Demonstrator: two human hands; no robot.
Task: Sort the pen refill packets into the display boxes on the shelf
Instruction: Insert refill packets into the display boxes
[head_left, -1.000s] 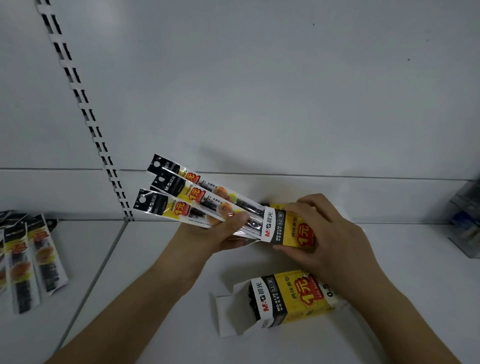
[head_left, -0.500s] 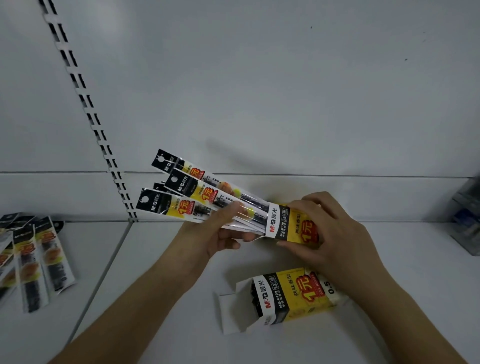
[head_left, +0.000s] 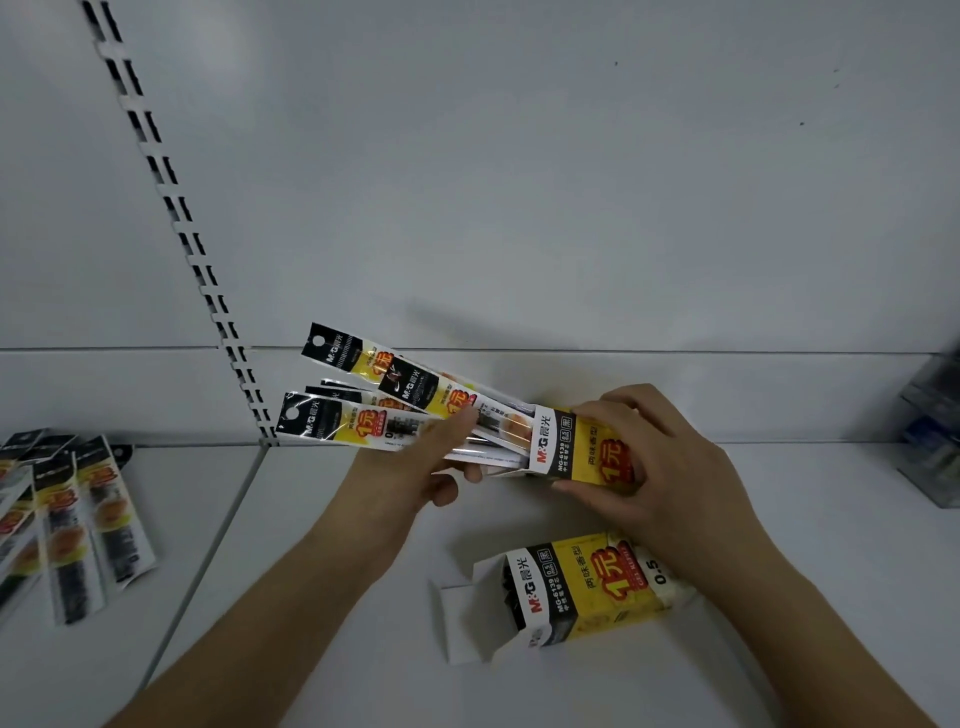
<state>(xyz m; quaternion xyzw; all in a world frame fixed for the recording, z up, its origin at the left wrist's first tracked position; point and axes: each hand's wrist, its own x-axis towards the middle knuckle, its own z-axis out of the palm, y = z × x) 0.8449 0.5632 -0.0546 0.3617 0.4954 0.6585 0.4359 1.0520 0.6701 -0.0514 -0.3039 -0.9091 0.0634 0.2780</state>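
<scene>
Right now my left hand (head_left: 415, 467) pinches a fan of refill packets (head_left: 395, 410), thumb on top and fingers curled beneath. Their long axis runs from the far left down into the open mouth of the display box (head_left: 582, 447), which my right hand (head_left: 654, 467) grips from the right side. Since the box mouth lies straight to the right of my left fingertips, pushing rightward along that axis should seat them, I reckon.

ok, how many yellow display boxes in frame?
2. One display box is held off the shelf in the right hand, with packets sticking out. The other box lies open-ended on the shelf, partly hidden by the right forearm.
</scene>
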